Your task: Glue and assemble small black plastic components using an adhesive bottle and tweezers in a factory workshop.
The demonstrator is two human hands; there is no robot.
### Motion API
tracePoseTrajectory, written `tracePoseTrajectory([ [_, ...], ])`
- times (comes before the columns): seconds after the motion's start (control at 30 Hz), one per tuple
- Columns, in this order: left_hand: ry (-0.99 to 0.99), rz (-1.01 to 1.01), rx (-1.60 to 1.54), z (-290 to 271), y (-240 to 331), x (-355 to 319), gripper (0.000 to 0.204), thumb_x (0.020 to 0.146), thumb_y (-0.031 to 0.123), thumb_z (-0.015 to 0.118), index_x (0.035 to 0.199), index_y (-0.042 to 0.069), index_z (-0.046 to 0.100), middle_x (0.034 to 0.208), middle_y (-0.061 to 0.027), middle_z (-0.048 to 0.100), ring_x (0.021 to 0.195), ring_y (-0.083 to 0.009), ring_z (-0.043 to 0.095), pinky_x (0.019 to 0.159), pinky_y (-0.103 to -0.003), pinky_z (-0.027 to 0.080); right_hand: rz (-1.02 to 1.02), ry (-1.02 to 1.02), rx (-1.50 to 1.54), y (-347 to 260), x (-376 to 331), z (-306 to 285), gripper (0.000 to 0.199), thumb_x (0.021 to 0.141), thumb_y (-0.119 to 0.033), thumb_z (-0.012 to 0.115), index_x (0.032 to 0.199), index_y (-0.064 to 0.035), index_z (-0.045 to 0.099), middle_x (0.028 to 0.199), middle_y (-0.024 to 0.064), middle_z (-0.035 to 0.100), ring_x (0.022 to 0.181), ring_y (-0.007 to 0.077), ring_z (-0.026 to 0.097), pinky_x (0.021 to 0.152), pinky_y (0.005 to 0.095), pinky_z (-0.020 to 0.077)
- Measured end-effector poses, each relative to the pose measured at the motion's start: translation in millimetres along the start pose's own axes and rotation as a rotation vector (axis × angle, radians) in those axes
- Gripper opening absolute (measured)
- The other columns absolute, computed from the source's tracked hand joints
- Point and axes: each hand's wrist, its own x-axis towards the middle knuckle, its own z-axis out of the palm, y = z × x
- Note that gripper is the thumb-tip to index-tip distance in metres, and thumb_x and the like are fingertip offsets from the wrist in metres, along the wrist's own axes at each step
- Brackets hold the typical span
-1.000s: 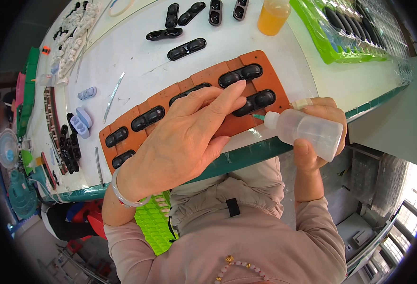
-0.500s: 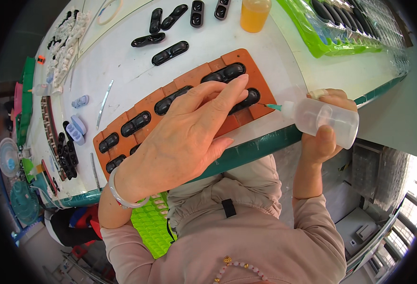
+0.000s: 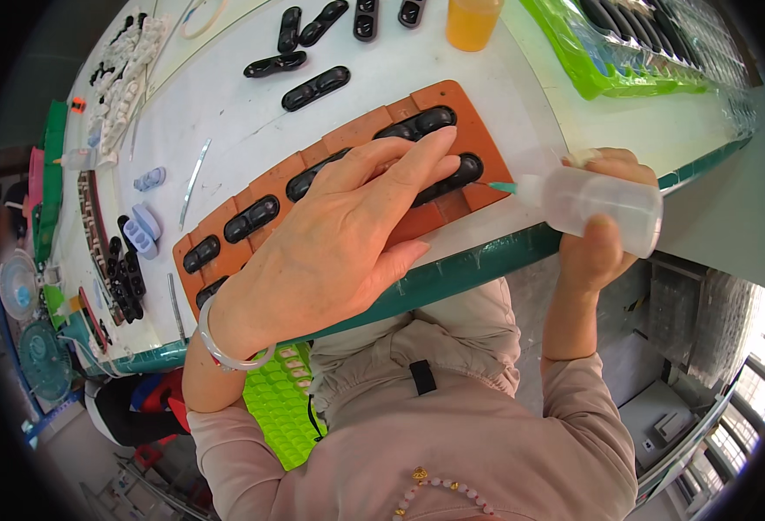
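My left hand lies over an orange stepped tray, its fingers stretched toward the tray's right end. Its fingertips rest at a glossy black oblong part seated there; a second black part sits just beyond them. In my right hand is a translucent squeeze bottle, held nearly level past the tray's right end. The bottle's thin green needle tip points left at the near black part's end; whether it touches cannot be made out. Further black parts in the tray are partly under my left hand.
Several loose black parts lie beyond the tray, near a jar of orange liquid. A bright green tray stands at far right. Lilac pieces, metal strips and more black parts lie left. The table's green edge runs in front.
My left hand has shifted slightly, showing more of the near black part. The bottle has turned a little closer to level, its tip still at that part's end. The view has shifted slightly.
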Motion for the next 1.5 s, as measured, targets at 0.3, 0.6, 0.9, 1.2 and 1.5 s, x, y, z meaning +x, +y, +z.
tracePoseTrajectory([
  [0.3,0.113,-0.092,0.034,-23.2,3.7,-41.7,0.091,0.071,0.013,0.078,0.147,0.001,0.030,0.130,-0.0114,0.059,0.125,-0.0315,0.047,0.106,-0.040,0.034,0.020,-0.079,0.087,-8.2,-21.8,14.2,0.071,0.073,-0.057,0.074,0.101,0.0055,0.055,0.091,0.0178,0.062,0.080,0.0253,0.061,0.068,0.0353,0.0545],
  [0.6,0.180,-0.175,-0.003,-7.8,-5.6,-64.1,0.084,0.073,0.012,0.077,0.145,0.002,0.034,0.121,-0.0068,0.065,0.124,-0.0256,0.047,0.104,-0.036,0.036,-0.187,-0.303,-0.033,-11.8,-22.0,40.1,0.065,0.069,-0.040,0.083,0.104,0.0066,0.056,0.095,0.0173,0.064,0.082,0.0269,0.063,0.067,0.0340,0.0533],
  [0.9,0.195,-0.166,-0.010,-5.4,-12.3,-63.2,0.081,0.073,0.012,0.075,0.144,0.004,0.037,0.119,-0.0026,0.067,0.121,-0.0259,0.047,0.101,-0.037,0.038,-0.106,-0.219,-0.124,-5.4,-26.8,35.8,0.061,0.070,-0.040,0.080,0.103,0.0051,0.055,0.095,0.0151,0.062,0.082,0.0290,0.061,0.070,0.0377,0.0507],
  [1.2,0.270,-0.123,-0.018,-1.2,-12.9,-64.4,0.075,0.073,0.009,0.074,0.140,0.003,0.041,0.119,-0.0053,0.064,0.118,-0.0269,0.049,0.097,-0.038,0.043,0.097,0.055,-0.079,1.8,7.1,-13.1,0.074,0.076,-0.041,0.073,0.123,0.0084,0.042,0.123,0.0239,0.050,0.100,0.0332,0.061,0.087,0.0468,0.0538],
  [1.5,0.639,-0.165,0.013,-17.7,5.2,-129.2,0.048,0.074,0.005,0.076,0.119,0.002,0.061,0.111,-0.0111,0.064,0.101,-0.0257,0.060,0.087,-0.036,0.049,0.065,-0.033,-0.253,-8.4,35.5,6.2,0.055,0.088,0.006,0.054,0.139,0.0066,0.034,0.129,0.0223,0.052,0.114,0.0290,0.058,0.095,0.0379,0.0492],
])
